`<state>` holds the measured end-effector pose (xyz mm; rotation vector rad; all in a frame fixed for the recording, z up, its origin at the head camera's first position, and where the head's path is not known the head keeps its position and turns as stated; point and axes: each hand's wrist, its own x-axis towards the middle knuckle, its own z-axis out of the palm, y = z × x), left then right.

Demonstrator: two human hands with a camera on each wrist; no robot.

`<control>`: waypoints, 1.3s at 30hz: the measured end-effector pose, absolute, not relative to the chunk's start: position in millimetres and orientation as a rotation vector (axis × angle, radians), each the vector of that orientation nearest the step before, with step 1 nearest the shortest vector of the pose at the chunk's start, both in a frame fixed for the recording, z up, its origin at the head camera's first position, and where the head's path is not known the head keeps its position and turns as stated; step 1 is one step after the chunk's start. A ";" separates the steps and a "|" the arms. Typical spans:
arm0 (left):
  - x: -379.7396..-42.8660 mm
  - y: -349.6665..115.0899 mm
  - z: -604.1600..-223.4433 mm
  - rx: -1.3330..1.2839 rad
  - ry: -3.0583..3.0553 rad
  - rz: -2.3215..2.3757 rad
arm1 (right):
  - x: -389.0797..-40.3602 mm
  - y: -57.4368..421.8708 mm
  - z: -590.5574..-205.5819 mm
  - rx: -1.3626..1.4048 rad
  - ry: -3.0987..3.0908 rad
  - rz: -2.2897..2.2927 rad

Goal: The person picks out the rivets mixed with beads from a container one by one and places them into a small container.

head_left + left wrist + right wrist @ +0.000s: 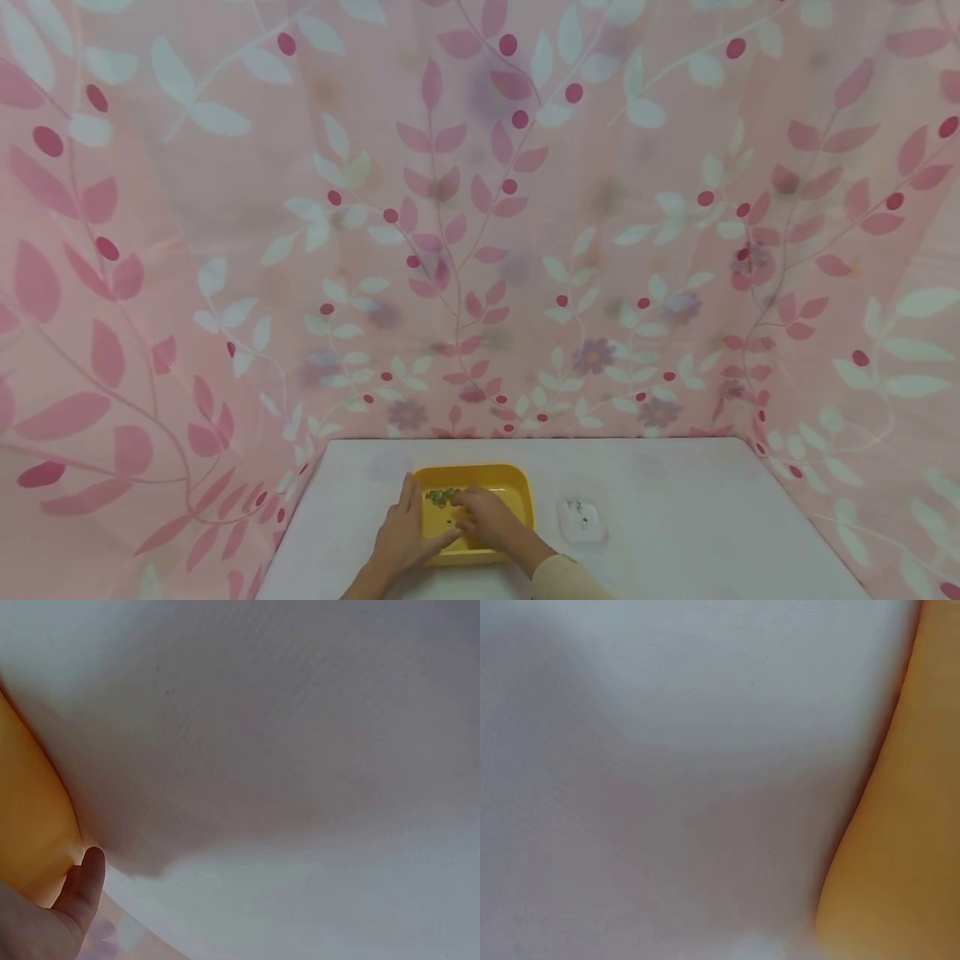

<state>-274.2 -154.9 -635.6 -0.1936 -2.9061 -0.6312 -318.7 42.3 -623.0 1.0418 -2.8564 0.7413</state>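
Note:
A yellow tray (504, 475) stands on the table in the head view. Small green pieces (442, 497), too small to identify, lie together toward its back left, with a few dark specks nearer the front. My left hand (401, 533) rests along the tray's left side, fingers straight and thumb stretched over the front part. In the left wrist view, fingers (88, 881) lie against the tray's outer wall (34, 810). My right hand (491, 518) reaches into the tray from the right, bent fingers beside the green pieces; whether they pinch anything is hidden. The right wrist view shows only tray wall (900, 847) and table.
Right of the tray sits a small clear dish (582, 527) holding a few tiny dark pieces. The white table (690, 517) ends at the back against a pink leaf-patterned curtain (480, 292), which also hangs at both sides.

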 end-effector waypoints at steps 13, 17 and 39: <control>-275.6 -154.6 -634.8 -0.201 -2.913 -0.654 | -326.0 35.3 -635.0 1.016 -2.865 0.843; -276.7 -155.0 -634.0 -0.210 -2.903 -0.659 | -327.4 35.9 -634.4 1.064 -2.819 0.848; -275.6 -155.3 -637.6 -0.220 -2.878 -0.649 | -324.2 34.2 -636.1 0.922 -2.877 1.061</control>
